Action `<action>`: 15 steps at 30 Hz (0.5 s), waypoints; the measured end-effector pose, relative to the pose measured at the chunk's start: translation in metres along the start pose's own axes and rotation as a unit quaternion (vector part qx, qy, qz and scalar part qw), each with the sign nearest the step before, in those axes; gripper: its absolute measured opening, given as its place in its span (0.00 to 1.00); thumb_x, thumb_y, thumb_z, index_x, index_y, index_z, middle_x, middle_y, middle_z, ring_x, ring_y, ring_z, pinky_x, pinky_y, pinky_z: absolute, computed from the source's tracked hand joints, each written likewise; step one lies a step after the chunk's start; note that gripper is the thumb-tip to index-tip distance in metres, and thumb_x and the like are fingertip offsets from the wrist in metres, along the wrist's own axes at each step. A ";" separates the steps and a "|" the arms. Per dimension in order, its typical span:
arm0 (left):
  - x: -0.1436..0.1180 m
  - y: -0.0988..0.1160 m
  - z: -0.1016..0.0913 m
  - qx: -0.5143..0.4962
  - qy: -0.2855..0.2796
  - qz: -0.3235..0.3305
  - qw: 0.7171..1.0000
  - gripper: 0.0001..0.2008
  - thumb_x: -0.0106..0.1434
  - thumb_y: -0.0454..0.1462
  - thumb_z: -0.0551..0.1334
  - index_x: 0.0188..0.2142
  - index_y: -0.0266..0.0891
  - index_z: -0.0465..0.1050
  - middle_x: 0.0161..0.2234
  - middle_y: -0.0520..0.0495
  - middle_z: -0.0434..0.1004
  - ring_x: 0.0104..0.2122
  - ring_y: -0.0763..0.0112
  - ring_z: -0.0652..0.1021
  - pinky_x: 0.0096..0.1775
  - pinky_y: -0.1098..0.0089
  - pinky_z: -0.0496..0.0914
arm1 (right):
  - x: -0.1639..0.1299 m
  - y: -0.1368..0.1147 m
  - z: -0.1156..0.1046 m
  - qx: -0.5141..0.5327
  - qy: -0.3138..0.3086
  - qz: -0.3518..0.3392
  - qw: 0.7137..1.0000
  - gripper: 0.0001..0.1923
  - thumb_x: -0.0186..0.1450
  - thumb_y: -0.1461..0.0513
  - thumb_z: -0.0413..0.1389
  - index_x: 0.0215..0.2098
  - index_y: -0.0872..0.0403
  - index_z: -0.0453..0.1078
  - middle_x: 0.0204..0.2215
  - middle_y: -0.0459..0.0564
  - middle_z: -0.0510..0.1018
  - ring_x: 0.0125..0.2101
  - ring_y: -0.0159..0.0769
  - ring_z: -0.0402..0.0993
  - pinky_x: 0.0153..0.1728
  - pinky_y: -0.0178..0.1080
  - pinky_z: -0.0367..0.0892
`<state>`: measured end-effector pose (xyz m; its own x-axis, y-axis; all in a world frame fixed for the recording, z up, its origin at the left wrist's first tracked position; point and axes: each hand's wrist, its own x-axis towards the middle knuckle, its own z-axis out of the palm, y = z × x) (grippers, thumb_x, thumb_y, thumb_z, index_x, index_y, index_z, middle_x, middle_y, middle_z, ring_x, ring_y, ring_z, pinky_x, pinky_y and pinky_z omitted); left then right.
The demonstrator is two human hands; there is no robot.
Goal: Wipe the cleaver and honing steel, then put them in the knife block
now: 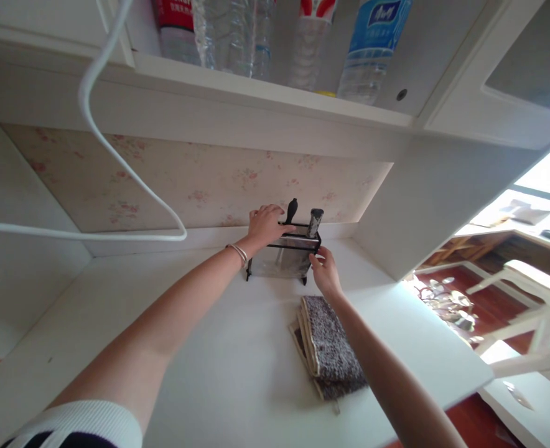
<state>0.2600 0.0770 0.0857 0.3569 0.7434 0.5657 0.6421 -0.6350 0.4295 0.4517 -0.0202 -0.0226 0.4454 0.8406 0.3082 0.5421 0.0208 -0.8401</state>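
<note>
A knife holder (277, 261) with a black frame and clear sides stands upright on the white counter near the back wall. Two handles poke out of its top, a slim black one (292, 210) and a thicker mottled one (315, 221). My left hand (264, 225) lies over the top left of the holder, its fingers bent around the upper frame. At the right end my right hand (325, 272) grips the frame between thumb and fingers. What is inside the holder shows only dimly through the clear side.
Folded grey-brown cloth (333, 348) lies on the counter (223, 367) beneath my right forearm. Overhead, a shelf (256, 93) bears several plastic bottles (372, 50). A white cable (116, 152) hangs at left. Beyond the counter's right edge is white furniture (536, 292).
</note>
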 end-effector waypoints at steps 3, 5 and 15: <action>-0.015 -0.023 -0.012 -0.086 0.062 -0.047 0.993 0.21 0.59 0.50 0.60 0.47 0.39 0.71 0.51 0.41 0.69 0.52 0.58 0.68 0.54 0.59 0.58 | -0.018 0.003 0.000 0.011 0.007 0.010 1.000 0.26 0.62 0.52 0.50 0.57 0.52 0.58 0.53 0.57 0.68 0.46 0.41 0.71 0.42 0.40 0.69; -0.038 -0.043 -0.015 -0.164 0.084 -0.126 0.975 0.19 0.64 0.48 0.54 0.47 0.38 0.70 0.52 0.40 0.66 0.52 0.62 0.68 0.56 0.62 0.57 | -0.030 0.006 0.002 0.037 -0.024 0.012 0.999 0.29 0.62 0.54 0.51 0.60 0.50 0.55 0.56 0.55 0.66 0.50 0.41 0.70 0.44 0.40 0.69; -0.152 -0.070 0.054 -0.306 -0.104 -0.232 0.917 0.27 0.60 0.37 0.57 0.59 0.38 0.61 0.61 0.43 0.62 0.61 0.63 0.62 0.60 0.63 0.55 | 0.002 0.032 0.013 0.025 -0.132 0.037 0.990 0.35 0.59 0.57 0.56 0.63 0.51 0.56 0.59 0.51 0.64 0.56 0.41 0.64 0.55 0.43 0.61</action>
<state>0.1980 0.0201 -0.0684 0.3047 0.9470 0.1018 0.2794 -0.1911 0.9410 0.4610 -0.0111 -0.0546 0.2779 0.9527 0.1231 0.4752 -0.0249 -0.8795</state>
